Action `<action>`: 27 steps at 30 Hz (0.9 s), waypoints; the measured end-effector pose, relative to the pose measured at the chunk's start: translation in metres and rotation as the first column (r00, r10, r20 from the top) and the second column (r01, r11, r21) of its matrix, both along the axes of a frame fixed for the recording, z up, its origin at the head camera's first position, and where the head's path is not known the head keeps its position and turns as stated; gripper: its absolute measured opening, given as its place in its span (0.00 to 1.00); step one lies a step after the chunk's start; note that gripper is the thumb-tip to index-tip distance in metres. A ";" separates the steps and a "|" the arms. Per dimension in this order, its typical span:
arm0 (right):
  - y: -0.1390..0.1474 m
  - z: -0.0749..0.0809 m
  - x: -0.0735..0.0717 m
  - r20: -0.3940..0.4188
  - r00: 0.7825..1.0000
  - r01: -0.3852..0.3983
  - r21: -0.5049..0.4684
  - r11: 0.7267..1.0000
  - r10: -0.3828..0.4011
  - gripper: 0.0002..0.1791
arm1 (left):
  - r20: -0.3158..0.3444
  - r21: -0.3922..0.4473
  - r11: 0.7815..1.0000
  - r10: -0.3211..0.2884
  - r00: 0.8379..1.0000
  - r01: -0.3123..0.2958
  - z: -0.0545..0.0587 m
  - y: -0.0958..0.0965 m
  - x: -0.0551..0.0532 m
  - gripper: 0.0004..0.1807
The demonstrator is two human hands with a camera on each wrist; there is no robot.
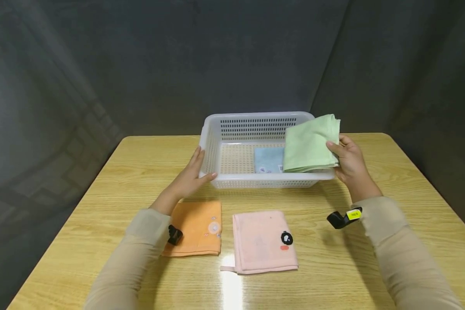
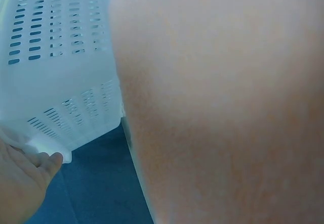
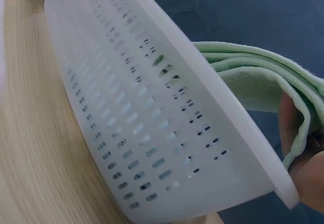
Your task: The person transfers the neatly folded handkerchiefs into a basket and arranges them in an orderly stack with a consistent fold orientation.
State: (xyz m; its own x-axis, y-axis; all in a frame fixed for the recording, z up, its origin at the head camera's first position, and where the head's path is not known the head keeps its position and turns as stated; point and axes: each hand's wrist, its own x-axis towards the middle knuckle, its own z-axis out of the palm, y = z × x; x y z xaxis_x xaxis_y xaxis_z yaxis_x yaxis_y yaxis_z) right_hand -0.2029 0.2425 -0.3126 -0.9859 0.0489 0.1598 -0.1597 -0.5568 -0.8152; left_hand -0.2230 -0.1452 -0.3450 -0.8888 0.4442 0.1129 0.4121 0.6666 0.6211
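A white plastic basket (image 1: 236, 177) with slotted walls stands towards the back of the wooden table. My left hand (image 1: 187, 177) grips its front left corner, thumb along the front rim and fingers against the left side. Over the basket's right end, my right hand (image 1: 349, 160) pinches a folded light green towel (image 1: 309, 144) by its right edge, thumb on top. The right wrist view shows the green towel's stacked layers (image 3: 253, 64) above the rim, fingers tucked beneath. Inside the basket a light blue folded towel (image 1: 268, 158) lies on the floor, partly hidden by the green one.
Nearer on the table (image 1: 314, 275) lie an orange folded towel (image 1: 197, 226), partly under the left wrist, and a pink folded towel (image 1: 261, 245) with an embroidered eye and a hanging loop. Dark grey curtains (image 1: 217, 56) hang behind the table.
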 end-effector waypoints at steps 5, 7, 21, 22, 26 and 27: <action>-0.003 -0.001 -0.003 0.032 0.999 0.000 0.080 0.997 -0.002 0.08 | -0.001 0.005 1.000 0.004 1.000 -0.004 -0.001 0.001 0.000 0.47; -0.004 0.000 -0.004 0.042 0.999 0.001 0.104 0.995 -0.005 0.08 | 0.003 0.007 1.000 0.005 1.000 -0.005 -0.001 0.001 0.000 0.47; -0.020 0.003 -0.013 0.132 0.991 -0.031 0.211 0.977 0.003 0.07 | 0.006 0.000 1.000 0.005 1.000 -0.005 -0.001 0.003 0.000 0.47; -0.021 0.002 -0.014 0.138 0.990 -0.034 0.226 0.974 0.003 0.07 | 0.006 0.001 1.000 0.005 1.000 -0.005 -0.002 0.003 0.000 0.47; -0.023 0.002 -0.017 0.164 0.986 -0.043 0.294 0.955 -0.006 0.06 | 0.004 0.002 1.000 0.008 1.000 -0.008 -0.001 0.004 0.000 0.47; -0.024 0.003 -0.018 0.173 0.985 -0.048 0.307 0.950 -0.006 0.06 | 0.005 0.000 1.000 0.008 1.000 -0.008 -0.001 0.004 0.000 0.47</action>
